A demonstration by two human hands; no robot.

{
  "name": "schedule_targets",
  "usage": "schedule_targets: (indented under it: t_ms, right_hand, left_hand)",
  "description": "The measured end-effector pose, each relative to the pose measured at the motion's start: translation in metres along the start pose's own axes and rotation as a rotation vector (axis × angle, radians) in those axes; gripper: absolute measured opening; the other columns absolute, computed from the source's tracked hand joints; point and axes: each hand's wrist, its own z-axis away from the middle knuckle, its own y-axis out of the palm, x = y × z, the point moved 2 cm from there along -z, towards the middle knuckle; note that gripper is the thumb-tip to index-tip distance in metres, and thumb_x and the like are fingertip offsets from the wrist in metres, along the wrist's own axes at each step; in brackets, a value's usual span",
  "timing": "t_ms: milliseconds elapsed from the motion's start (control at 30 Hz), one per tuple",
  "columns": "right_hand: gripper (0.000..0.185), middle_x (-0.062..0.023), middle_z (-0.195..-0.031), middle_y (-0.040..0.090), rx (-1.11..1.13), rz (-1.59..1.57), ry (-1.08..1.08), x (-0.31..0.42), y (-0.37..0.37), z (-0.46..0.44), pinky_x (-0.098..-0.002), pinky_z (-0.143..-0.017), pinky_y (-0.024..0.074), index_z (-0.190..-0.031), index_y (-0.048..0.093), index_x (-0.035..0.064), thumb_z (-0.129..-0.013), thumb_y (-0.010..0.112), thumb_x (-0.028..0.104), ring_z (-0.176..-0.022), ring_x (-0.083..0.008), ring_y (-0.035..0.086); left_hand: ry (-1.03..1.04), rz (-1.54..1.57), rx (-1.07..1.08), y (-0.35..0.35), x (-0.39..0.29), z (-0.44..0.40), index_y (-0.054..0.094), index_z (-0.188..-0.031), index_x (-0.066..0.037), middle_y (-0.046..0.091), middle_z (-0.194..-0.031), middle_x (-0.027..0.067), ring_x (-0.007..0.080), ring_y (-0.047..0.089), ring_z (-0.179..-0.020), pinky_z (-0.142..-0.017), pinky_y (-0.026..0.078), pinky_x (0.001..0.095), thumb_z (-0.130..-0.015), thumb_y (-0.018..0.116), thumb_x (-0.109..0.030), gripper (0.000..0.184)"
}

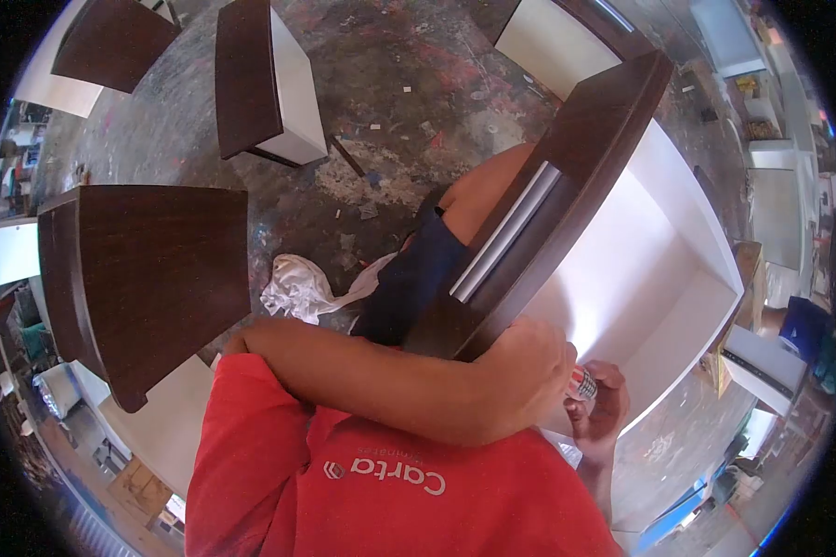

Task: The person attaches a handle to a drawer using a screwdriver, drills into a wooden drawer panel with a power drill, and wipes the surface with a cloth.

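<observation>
My left hand (529,376) reaches across my chest with its fingers wrapped round a small cylinder (581,382) with a red, white and dark printed label. The thumb and fingers of my right hand (606,401) close about the cylinder's other end. Its kind is too small to tell, and my left hand hides part of it. Both hands are at the near side of a drawer (664,209) with a white inside. The drawer's dark brown front carries a silver bar handle (506,232) and leans by my leg.
More brown-fronted units stand around me: one at left (158,278), one ahead (249,79), one far left (116,42) and one far right (567,42). A white cloth (297,290) lies on the stained floor (390,102). Shelving (776,204) lines the right side.
</observation>
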Motion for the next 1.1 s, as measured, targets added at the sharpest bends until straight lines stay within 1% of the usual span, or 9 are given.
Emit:
schedule_targets:
  t_ms: [167, 267, 367, 467, 500, 633, 733, 933, 1100]
  right_hand:
    - [0.056, -0.0102, -0.09, 0.067, 0.046, -0.174, 0.095, -0.027, -0.004, 0.014, -0.0259, -0.049, 0.043, -0.118, 0.058, -0.0015, -0.114, 0.039, 0.051, -0.06, -0.0094, 0.055]
    - [0.062, -0.0114, -0.098, 0.067, 0.031, -0.28, 0.335, -0.031, -0.007, 0.021, -0.0272, -0.057, 0.0481, -0.122, 0.059, -0.0017, -0.109, 0.049, 0.058, -0.068, -0.0114, 0.059]
    - [0.073, -0.0124, -0.095, 0.069, -0.074, -0.29, 0.176, 0.034, 0.015, -0.019, -0.0277, -0.068, 0.054, -0.123, 0.061, -0.0032, -0.098, 0.065, 0.065, -0.074, -0.0169, 0.065]
    - [0.077, -0.0128, -0.099, 0.07, -0.02, 0.164, -0.109, -0.004, -0.004, -0.005, -0.0293, -0.075, 0.0555, -0.124, 0.061, -0.0042, -0.092, 0.074, 0.064, -0.08, -0.0165, 0.066]
    - [0.077, -0.0124, -0.095, 0.069, 0.003, 0.225, -0.121, -0.001, -0.004, -0.008, -0.0291, -0.067, 0.0535, -0.119, 0.064, -0.006, -0.097, 0.065, 0.068, -0.077, -0.0145, 0.065]
    - [0.087, -0.0114, -0.087, 0.068, 0.117, -0.248, 0.384, -0.01, -0.001, 0.004, -0.0283, -0.053, 0.0449, -0.113, 0.068, -0.0083, -0.103, 0.042, 0.074, -0.07, -0.012, 0.063]
    - [0.077, -0.0104, -0.088, 0.069, 0.143, -0.481, 0.531, -0.008, -0.001, 0.0, -0.0313, -0.059, 0.0505, -0.116, 0.066, -0.0076, -0.103, 0.054, 0.067, -0.072, -0.0152, 0.065]
    - [0.059, -0.0083, -0.091, 0.07, -0.035, 0.392, -0.215, 0.003, -0.002, -0.012, -0.0402, -0.075, 0.0581, -0.126, 0.062, -0.0013, -0.096, 0.076, 0.048, -0.079, -0.0245, 0.07]
    - [0.082, -0.0065, -0.084, 0.067, 0.218, -0.388, 0.798, -0.008, -0.004, 0.0, -0.0245, -0.056, 0.0403, -0.115, 0.067, -0.0037, -0.107, 0.038, 0.072, -0.064, -0.0111, 0.055]
  left_hand:
    - [0.005, 0.048, -0.02, -0.002, -0.001, 0.001, 0.065, -0.097, -0.006, 0.063, -0.085, 0.0061, 0.0202, 0.062, -0.079, -0.065, 0.045, 0.0364, -0.094, 0.058, -0.024, 0.02]
    - [0.0, 0.003, 0.017, -0.003, -0.001, -0.001, 0.065, -0.098, -0.005, 0.063, -0.086, 0.0066, 0.0206, 0.062, -0.079, -0.065, 0.045, 0.0369, -0.094, 0.058, -0.024, 0.02]
    - [-0.018, 0.007, 0.008, -0.005, 0.0, -0.001, 0.065, -0.099, -0.005, 0.064, -0.086, 0.0069, 0.0209, 0.063, -0.079, -0.066, 0.046, 0.0374, -0.094, 0.058, -0.023, 0.02]
    - [-0.021, 0.03, 0.019, -0.002, 0.002, -0.002, 0.065, -0.1, -0.005, 0.064, -0.087, 0.0071, 0.021, 0.063, -0.079, -0.066, 0.046, 0.0377, -0.095, 0.058, -0.024, 0.02]
    - [-0.022, 0.032, 0.027, -0.001, 0.002, -0.001, 0.065, -0.1, -0.005, 0.065, -0.088, 0.0073, 0.021, 0.064, -0.079, -0.067, 0.047, 0.0377, -0.095, 0.057, -0.024, 0.021]
    - [-0.031, 0.022, 0.05, 0.0, 0.0, -0.002, 0.065, -0.101, -0.005, 0.065, -0.088, 0.0077, 0.021, 0.064, -0.079, -0.066, 0.047, 0.0381, -0.096, 0.057, -0.024, 0.021]
    - [-0.001, -0.066, 0.07, -0.005, 0.0, -0.002, 0.065, -0.1, -0.005, 0.065, -0.086, 0.0077, 0.021, 0.064, -0.078, -0.067, 0.047, 0.0381, -0.095, 0.057, -0.024, 0.021]
    - [-0.04, -0.023, 0.022, -0.002, 0.001, -0.005, 0.065, -0.099, -0.006, 0.066, -0.084, 0.0075, 0.0209, 0.065, -0.077, -0.065, 0.047, 0.0384, -0.094, 0.057, -0.023, 0.02]
    - [-0.017, 0.019, 0.076, -0.004, 0.002, -0.004, 0.065, -0.098, -0.006, 0.066, -0.084, 0.0082, 0.0223, 0.067, -0.077, -0.064, 0.049, 0.04, -0.094, 0.058, -0.023, 0.019]
